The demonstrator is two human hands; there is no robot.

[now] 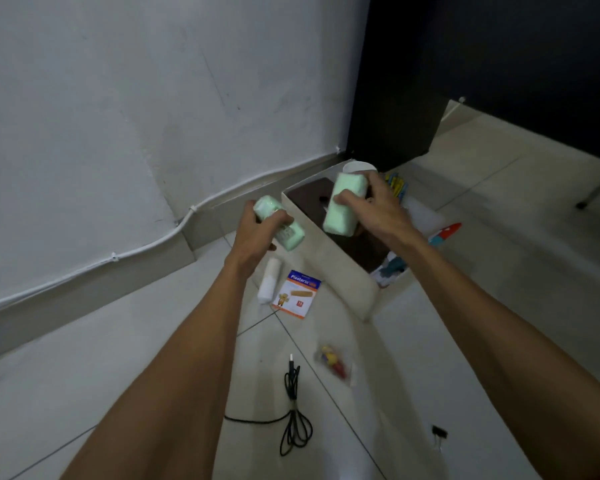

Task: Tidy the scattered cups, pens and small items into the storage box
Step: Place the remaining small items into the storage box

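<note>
A white storage box [340, 278] with a dark inside stands on the tiled floor by the wall. My left hand [257, 233] grips a pale green packet [290, 233] just left of the box's near wall. Over the box opening, my right hand [378, 206] holds a second, larger pale green packet [343, 206] upright. A white cup [359, 167] peeks out behind that packet. On the floor lie a white roll [269, 280], a plaster packet [297, 294], a black cable [293, 403], a small bag of coloured items [333, 363] and a black binder clip [439, 433].
Coloured pens or clips [397, 185] lie beyond the box, and an orange and blue item [445, 233] lies to its right. A dark cabinet [413, 98] stands at the back right. A white wire [118, 254] runs along the skirting on the left.
</note>
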